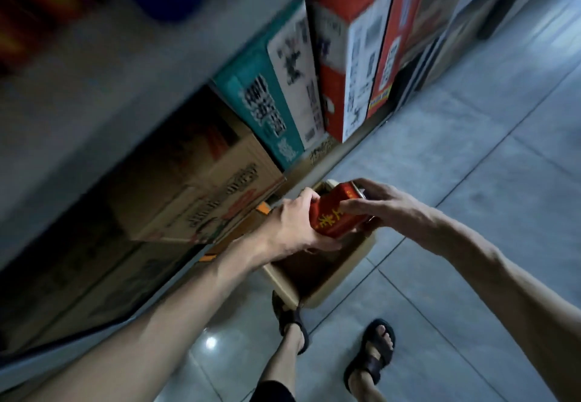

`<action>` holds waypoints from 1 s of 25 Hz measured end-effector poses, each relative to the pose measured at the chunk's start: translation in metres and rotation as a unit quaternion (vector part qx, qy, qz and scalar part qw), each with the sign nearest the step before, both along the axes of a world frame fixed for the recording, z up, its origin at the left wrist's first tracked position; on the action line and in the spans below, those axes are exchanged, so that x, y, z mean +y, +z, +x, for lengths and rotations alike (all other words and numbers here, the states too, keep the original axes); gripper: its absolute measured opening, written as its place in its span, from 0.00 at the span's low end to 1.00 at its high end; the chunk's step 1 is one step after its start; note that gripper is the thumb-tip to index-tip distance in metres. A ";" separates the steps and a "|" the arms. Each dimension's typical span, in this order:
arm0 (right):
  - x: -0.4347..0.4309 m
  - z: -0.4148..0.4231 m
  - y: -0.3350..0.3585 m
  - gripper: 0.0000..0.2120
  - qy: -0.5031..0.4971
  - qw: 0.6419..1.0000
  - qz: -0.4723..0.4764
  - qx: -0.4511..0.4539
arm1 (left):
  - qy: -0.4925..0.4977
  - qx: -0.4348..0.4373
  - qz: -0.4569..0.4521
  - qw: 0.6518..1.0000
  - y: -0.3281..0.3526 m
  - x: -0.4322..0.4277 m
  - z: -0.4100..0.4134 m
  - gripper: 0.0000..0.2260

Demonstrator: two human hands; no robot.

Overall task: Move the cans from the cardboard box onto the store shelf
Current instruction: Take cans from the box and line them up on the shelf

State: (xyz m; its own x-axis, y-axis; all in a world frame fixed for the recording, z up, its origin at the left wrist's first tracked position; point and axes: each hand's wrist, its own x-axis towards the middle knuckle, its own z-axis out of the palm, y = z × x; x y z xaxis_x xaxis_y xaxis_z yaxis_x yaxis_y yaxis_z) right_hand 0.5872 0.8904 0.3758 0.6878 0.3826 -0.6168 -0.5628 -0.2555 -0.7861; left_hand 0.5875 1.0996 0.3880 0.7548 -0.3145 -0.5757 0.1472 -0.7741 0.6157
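Now | red can [334, 213] gripped by left hand [295, 228] and right hand [377, 206] | above open cardboard box [317, 288] | shelf [94, 93] at left

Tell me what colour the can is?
The can is red with yellow writing, seen in the head view.

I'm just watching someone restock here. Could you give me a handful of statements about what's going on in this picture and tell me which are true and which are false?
1. Both hands hold the red can. True: the left hand and the right hand grip it together.
2. The can is green. False: it is red with yellow characters.
3. The open cardboard box sits on the tiled floor. True.
4. The person wears closed white sneakers. False: dark open-toed sandals.
5. The can stands on the shelf. False: it is held above the box.
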 end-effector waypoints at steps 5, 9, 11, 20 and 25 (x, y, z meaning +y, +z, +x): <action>0.020 -0.003 0.164 0.21 0.028 0.995 -0.043 -0.081 | 0.078 0.016 -0.077 0.994 0.162 0.008 -0.019 0.27; 0.035 0.001 0.289 0.15 0.131 0.971 -0.103 -0.174 | 0.101 0.071 -0.176 0.977 0.282 0.024 -0.041 0.23; 0.045 0.001 0.344 0.18 0.172 0.959 -0.110 -0.195 | 0.126 0.092 -0.220 0.963 0.322 0.037 -0.051 0.22; 0.127 0.018 0.426 0.15 0.271 0.918 -0.110 -0.267 | 0.194 -0.012 -0.269 0.943 0.388 0.107 -0.070 0.20; 0.180 0.034 0.410 0.14 0.292 0.912 -0.132 -0.255 | 0.250 -0.080 -0.245 0.933 0.361 0.147 -0.062 0.24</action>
